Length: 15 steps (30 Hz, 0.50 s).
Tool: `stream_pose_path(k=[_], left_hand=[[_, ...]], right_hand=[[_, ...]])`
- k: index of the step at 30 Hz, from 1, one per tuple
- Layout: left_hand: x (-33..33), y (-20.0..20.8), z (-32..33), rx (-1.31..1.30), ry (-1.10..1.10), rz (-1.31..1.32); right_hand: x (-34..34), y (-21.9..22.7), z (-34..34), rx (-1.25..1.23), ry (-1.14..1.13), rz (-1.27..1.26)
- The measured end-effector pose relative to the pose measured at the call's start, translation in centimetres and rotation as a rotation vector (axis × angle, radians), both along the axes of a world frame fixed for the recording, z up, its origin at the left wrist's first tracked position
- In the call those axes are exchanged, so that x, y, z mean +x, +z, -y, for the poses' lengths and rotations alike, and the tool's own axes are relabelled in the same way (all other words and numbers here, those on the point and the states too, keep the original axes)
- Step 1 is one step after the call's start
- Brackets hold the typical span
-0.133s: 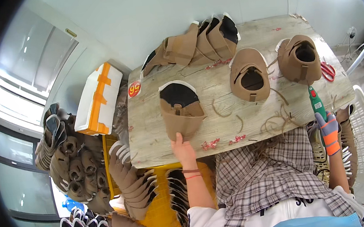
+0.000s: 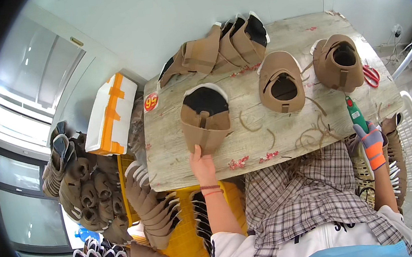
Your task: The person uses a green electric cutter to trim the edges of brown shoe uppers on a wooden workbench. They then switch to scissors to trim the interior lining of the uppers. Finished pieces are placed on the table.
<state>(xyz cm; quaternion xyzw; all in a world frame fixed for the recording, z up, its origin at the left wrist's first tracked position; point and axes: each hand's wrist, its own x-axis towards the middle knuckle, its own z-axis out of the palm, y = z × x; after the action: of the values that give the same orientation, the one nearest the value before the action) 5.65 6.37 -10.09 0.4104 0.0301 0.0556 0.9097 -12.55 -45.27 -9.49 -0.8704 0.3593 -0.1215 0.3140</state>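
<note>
My left hand (image 2: 203, 165) is closed on the near end of a brown shoe upper (image 2: 205, 134), thumb over its edge. The upper lies at the table's left, its black lining and white rim facing away from me. In my right hand (image 2: 371, 144), gloved in grey and orange, is a green hand tool (image 2: 356, 114) with a red button and a thin tip. That tip points at the heel of a shaped brown shoe upper (image 2: 338, 64), seemingly just short of it. A second shaped upper (image 2: 281, 83) rests to the left of that one.
Several uppers (image 2: 218, 49) overlap along the table's (image 2: 248, 99) back edge. Red scissors (image 2: 371, 76) lie at the right. Brown trimmed strips (image 2: 314, 134) are scattered near me. A white foam box (image 2: 99, 117), a yellow crate (image 2: 190, 245) and stacked uppers (image 2: 94, 190) stand left.
My left hand has shifted slightly up and left, turning the upper so its inside shows more. The green tool has stayed in my right hand. The whole view has moved a little.
</note>
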Motion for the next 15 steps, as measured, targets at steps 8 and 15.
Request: stream_pose_path(k=[8,15], left_hand=[[2.9,-1.4,3.4,0.116,0.123,-0.078],[2.4,-2.7,2.9,0.175,0.104,-0.026]], right_hand=[[-1.8,-1.1,1.1,-0.104,0.078,-0.111],[-0.6,-0.2,7.1,-0.125,-0.054,-0.211]])
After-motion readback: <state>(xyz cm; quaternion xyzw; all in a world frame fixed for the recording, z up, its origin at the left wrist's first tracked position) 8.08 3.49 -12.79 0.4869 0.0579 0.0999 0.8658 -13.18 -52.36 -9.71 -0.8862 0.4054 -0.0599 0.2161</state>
